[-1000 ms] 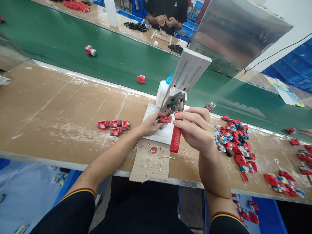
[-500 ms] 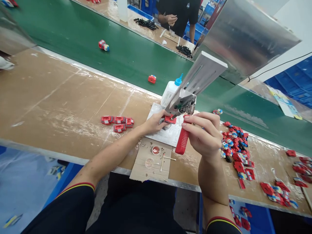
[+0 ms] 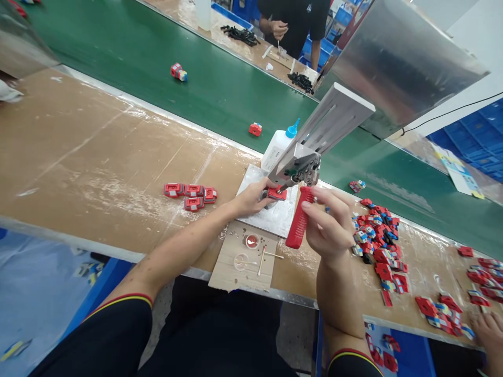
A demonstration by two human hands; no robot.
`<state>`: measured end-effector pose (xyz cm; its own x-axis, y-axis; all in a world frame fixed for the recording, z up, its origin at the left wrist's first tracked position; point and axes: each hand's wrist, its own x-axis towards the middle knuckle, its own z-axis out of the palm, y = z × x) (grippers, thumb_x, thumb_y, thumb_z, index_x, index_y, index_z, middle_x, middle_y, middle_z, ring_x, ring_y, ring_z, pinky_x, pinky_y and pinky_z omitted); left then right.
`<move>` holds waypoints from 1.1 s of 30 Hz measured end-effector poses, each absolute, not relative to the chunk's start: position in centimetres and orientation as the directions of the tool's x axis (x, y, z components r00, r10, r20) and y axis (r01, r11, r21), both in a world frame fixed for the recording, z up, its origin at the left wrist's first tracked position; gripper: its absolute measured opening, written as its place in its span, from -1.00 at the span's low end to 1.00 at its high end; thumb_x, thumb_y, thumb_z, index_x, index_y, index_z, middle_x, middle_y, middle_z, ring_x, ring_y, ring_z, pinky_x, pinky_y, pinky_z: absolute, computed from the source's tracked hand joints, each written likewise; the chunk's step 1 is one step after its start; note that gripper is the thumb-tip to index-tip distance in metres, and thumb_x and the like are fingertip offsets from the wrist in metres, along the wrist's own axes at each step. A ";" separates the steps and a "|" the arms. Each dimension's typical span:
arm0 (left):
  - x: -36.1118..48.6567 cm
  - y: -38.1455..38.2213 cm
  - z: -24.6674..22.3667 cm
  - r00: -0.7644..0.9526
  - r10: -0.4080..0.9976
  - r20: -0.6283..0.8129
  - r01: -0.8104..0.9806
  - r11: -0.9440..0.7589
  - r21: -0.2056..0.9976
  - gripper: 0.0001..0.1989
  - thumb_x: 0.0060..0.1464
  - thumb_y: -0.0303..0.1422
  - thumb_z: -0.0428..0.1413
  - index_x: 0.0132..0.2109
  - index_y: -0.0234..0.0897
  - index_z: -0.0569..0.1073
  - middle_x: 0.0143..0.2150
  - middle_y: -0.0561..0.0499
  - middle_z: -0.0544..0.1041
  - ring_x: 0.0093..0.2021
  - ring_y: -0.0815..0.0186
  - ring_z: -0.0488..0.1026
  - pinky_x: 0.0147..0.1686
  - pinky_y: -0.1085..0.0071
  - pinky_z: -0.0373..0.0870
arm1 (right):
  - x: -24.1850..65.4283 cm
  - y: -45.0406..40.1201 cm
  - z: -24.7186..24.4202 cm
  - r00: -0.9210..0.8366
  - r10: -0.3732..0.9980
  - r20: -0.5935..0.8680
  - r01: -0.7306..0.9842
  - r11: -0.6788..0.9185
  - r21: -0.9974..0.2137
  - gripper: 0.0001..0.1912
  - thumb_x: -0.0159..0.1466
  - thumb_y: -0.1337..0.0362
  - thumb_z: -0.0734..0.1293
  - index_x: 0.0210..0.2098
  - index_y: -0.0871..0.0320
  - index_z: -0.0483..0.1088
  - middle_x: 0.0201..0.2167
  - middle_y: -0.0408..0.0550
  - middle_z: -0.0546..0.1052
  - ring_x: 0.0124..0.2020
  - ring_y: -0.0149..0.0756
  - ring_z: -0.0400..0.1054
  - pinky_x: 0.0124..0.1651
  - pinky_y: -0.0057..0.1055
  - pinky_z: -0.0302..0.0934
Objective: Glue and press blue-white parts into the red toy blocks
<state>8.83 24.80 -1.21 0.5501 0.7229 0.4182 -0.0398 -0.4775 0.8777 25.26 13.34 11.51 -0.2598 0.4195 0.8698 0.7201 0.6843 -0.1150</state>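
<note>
My left hand (image 3: 251, 199) pinches a small red plastic toy part (image 3: 278, 194) on a metal plate (image 3: 248, 183), under the tip of a hand-lever toggle press (image 3: 302, 168). The fingers of my right hand (image 3: 330, 222) are curled round the upper part of the press's red lever handle (image 3: 298, 222), which slants downward. A white squeeze bottle (image 3: 275, 149) with a blue nozzle stands right behind the plate. Several red-and-grey parts (image 3: 193, 203) lie grouped to the left of my left hand.
Cardboard (image 3: 223, 272) with small cups and cotton swabs lies in front of the plate. Piled toy parts (image 3: 377, 230) are on the right. A green conveyor (image 3: 129, 68) runs behind, carrying toy parts. A co-worker (image 3: 293, 26) stands across it; another person's hand (image 3: 489, 330) is at lower right.
My right fingers have curled more closely round the lever handle. Parts on the conveyor have shifted slightly right. Another person's hand has come into view at the lower right.
</note>
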 end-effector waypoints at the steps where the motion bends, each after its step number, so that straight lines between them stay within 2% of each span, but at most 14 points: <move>1: 8.9 24.8 -1.2 0.547 0.726 0.417 -0.035 -0.478 0.878 -0.76 0.24 -0.38 0.26 0.01 -0.21 0.42 0.01 -0.12 0.69 0.03 0.10 0.69 0.05 0.17 0.63 | 24.8 12.8 10.7 -0.141 0.461 0.876 0.677 0.691 -0.255 -0.56 0.44 0.36 0.36 0.24 -0.19 0.48 0.15 -0.01 0.61 -0.03 -0.16 0.55 -0.12 -0.18 0.52; 3: 8.9 24.8 -1.3 0.544 0.723 0.427 -0.040 -0.486 0.873 -0.77 0.23 -0.40 0.27 -0.01 -0.21 0.42 -0.02 -0.12 0.70 0.00 0.10 0.70 0.02 0.18 0.63 | 23.4 11.3 9.5 0.063 0.636 0.769 0.466 0.663 -0.586 -0.60 0.50 0.08 0.30 0.30 -0.11 0.39 0.14 0.09 0.58 -0.13 -0.17 0.58 -0.27 -0.23 0.52; 5: 8.8 24.7 -1.2 0.545 0.711 0.445 -0.049 -0.503 0.863 -0.78 0.23 -0.41 0.26 -0.02 -0.21 0.43 -0.05 -0.11 0.70 -0.02 0.11 0.70 0.00 0.19 0.64 | 21.9 9.7 9.0 0.088 0.855 0.511 0.199 0.487 -0.850 -0.45 0.46 -0.18 0.27 0.28 -0.03 0.36 -0.07 0.10 0.64 -0.28 -0.16 0.58 -0.38 -0.25 0.49; 6: 8.8 24.7 -1.2 0.547 0.706 0.450 -0.048 -0.510 0.859 -0.79 0.24 -0.41 0.26 -0.02 -0.21 0.44 -0.05 -0.11 0.70 -0.02 0.12 0.70 0.00 0.19 0.64 | 21.2 9.1 8.9 0.047 0.927 0.373 0.097 0.368 -0.925 -0.41 0.42 -0.24 0.29 0.24 -0.01 0.36 -0.20 0.05 0.65 -0.35 -0.17 0.57 -0.41 -0.26 0.47; 8: 8.6 24.8 -1.3 0.552 0.704 0.446 -0.028 -0.519 0.854 -0.80 0.25 -0.40 0.25 -0.01 -0.21 0.45 -0.04 -0.11 0.71 -0.02 0.13 0.70 0.01 0.20 0.64 | 20.3 8.5 8.7 -0.014 0.986 0.164 -0.039 0.164 -0.986 -0.44 0.37 -0.22 0.39 0.16 0.00 0.39 -0.39 -0.06 0.63 -0.44 -0.20 0.53 -0.43 -0.28 0.45; 11: 8.4 25.1 -1.7 0.550 0.715 0.433 0.010 -0.524 0.852 -0.80 0.22 -0.35 0.27 -0.04 -0.20 0.46 -0.05 -0.10 0.71 0.00 0.12 0.69 0.05 0.18 0.64 | 20.0 9.5 7.4 0.018 0.997 0.081 -0.090 0.083 -0.992 -0.50 0.30 -0.17 0.48 0.03 0.01 0.46 -0.41 -0.10 0.63 -0.45 -0.25 0.51 -0.39 -0.31 0.44; 15: 8.1 25.5 -2.3 0.564 0.691 0.452 0.005 -0.551 0.834 -0.80 0.20 -0.30 0.30 -0.08 -0.18 0.48 -0.10 -0.09 0.72 -0.07 0.13 0.69 0.00 0.18 0.65 | 20.7 12.2 4.9 0.133 0.985 0.106 0.037 0.101 -0.994 -0.52 0.23 -0.20 0.52 -0.12 0.03 0.51 -0.26 -0.02 0.66 -0.25 -0.19 0.58 -0.32 -0.31 0.44; 19: 7.8 25.9 -2.7 0.572 0.659 0.488 -0.008 -0.590 0.807 -0.82 0.24 -0.25 0.25 -0.05 -0.17 0.51 -0.09 -0.12 0.71 -0.08 0.12 0.69 -0.04 0.15 0.67 | 23.1 12.5 4.8 0.023 0.995 0.094 0.078 0.092 -0.993 -0.48 0.20 -0.20 0.52 -0.06 0.04 0.54 -0.15 0.00 0.69 -0.26 -0.21 0.58 -0.40 -0.36 0.39; 21: 7.6 26.1 -2.8 0.565 0.653 0.505 -0.009 -0.607 0.795 -0.82 0.25 -0.24 0.25 -0.04 -0.15 0.52 -0.07 -0.13 0.71 -0.06 0.08 0.69 -0.02 0.10 0.67 | 25.1 13.0 5.3 0.085 0.986 0.143 0.180 0.126 -0.976 -0.51 0.30 -0.20 0.44 -0.05 0.06 0.54 -0.18 -0.01 0.68 -0.34 -0.27 0.54 -0.41 -0.35 0.38; 24: 7.3 26.3 -3.1 0.550 0.649 0.526 -0.013 -0.623 0.782 -0.82 0.23 -0.25 0.27 -0.05 -0.13 0.52 -0.08 -0.12 0.71 -0.07 0.05 0.70 -0.05 0.05 0.69 | 28.5 16.3 5.7 0.279 0.923 0.266 0.456 0.117 -0.882 -0.54 0.45 -0.19 0.26 -0.19 0.06 0.52 -0.34 -0.07 0.63 -0.36 -0.28 0.49 -0.31 -0.30 0.41; 26: 7.2 26.3 -3.2 0.549 0.644 0.533 -0.020 -0.627 0.779 -0.83 0.22 -0.27 0.28 -0.06 -0.12 0.52 -0.09 -0.11 0.71 -0.10 0.04 0.70 -0.09 0.04 0.69 | 30.6 20.1 5.5 0.342 0.886 0.312 0.575 0.065 -0.816 -0.62 0.44 -0.14 0.30 -0.20 0.02 0.50 -0.36 -0.09 0.61 -0.29 -0.20 0.48 -0.19 -0.20 0.46; 28: 7.1 26.3 -3.1 0.556 0.637 0.535 -0.026 -0.629 0.777 -0.84 0.22 -0.30 0.27 -0.06 -0.11 0.51 -0.10 -0.09 0.71 -0.12 0.04 0.70 -0.13 0.03 0.70 | 32.2 24.1 5.0 0.363 0.872 0.327 0.647 0.016 -0.762 -0.70 0.40 -0.08 0.39 -0.12 0.00 0.49 -0.28 -0.03 0.61 -0.16 -0.09 0.48 -0.02 -0.04 0.47; 30: 7.0 26.2 -3.1 0.561 0.632 0.534 -0.028 -0.631 0.775 -0.85 0.22 -0.32 0.26 -0.07 -0.10 0.51 -0.11 -0.05 0.71 -0.14 0.05 0.69 -0.15 0.03 0.70 | 33.4 27.2 4.6 0.368 0.867 0.336 0.717 -0.034 -0.697 -0.70 0.39 -0.03 0.43 -0.07 0.05 0.47 -0.18 0.06 0.63 -0.03 0.00 0.47 0.12 0.08 0.43; 33: 7.0 26.0 -3.0 0.560 0.635 0.532 -0.013 -0.636 0.772 -0.86 0.21 -0.36 0.24 -0.09 -0.14 0.48 -0.12 -0.08 0.70 -0.16 0.08 0.69 -0.17 0.06 0.69 | 34.7 29.9 4.6 0.287 0.893 0.345 0.851 -0.072 -0.521 -0.62 0.49 -0.03 0.33 -0.04 0.20 0.45 -0.04 0.16 0.62 0.09 -0.02 0.47 0.23 -0.01 0.40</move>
<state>7.00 25.97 -2.97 0.5601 0.6347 0.5324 -0.0133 -0.6357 0.7718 34.66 29.93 4.56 0.2870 0.8935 0.3455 0.8507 -0.0719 -0.5208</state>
